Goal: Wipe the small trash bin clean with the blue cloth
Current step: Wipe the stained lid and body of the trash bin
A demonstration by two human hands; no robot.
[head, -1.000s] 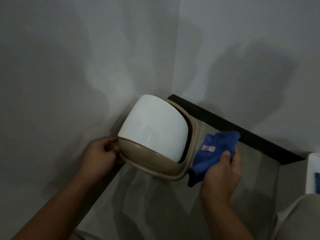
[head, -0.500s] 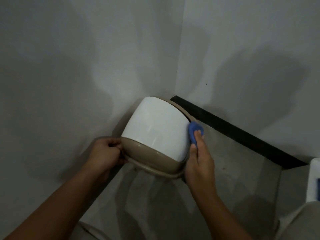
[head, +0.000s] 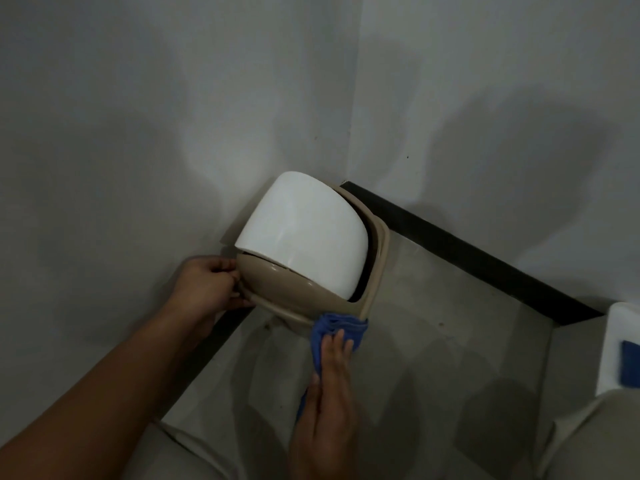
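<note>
In the wall corner, no writing is legible; the left hand (head: 207, 285) grips the trash bin (head: 304, 244) rim; the right hand (head: 329, 393) presses the blue cloth (head: 332, 329) flat against its lower edge.

left hand (head: 207, 285): fingers curled, gripping | right hand (head: 327, 403): flat, palm down, fingers extended

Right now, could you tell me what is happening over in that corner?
A person is wiping a small trash bin that sits in a corner of the room. Their left hand grips the bin's beige rim to steady it, while the right hand presses a blue cloth against the rim's near corner. The white swing lid is tilted.
</note>
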